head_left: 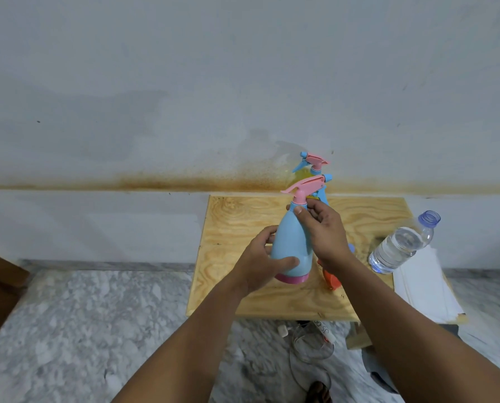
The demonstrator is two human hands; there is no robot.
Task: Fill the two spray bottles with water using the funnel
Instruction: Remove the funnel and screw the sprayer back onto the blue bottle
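Observation:
A light-blue spray bottle (291,242) with a pink base and pink trigger head stands on the wooden board (237,222). My left hand (260,257) wraps around its lower body. My right hand (320,228) pinches the blue collar at its neck, just under the pink head. Behind it stands a second spray bottle (312,164), yellowish with a pink-and-blue head, mostly hidden. An orange funnel (330,279) lies on the board under my right wrist, partly covered. A clear water bottle (400,245) without a cap stands at the board's right side, about half full.
The board sits low against a stained white wall. White paper sheets (423,286) lie at its right edge. A blue cap (351,248) peeks out behind my right hand. Below the board's front edge, on the marble floor, are a clear glass vessel (312,344) and small items.

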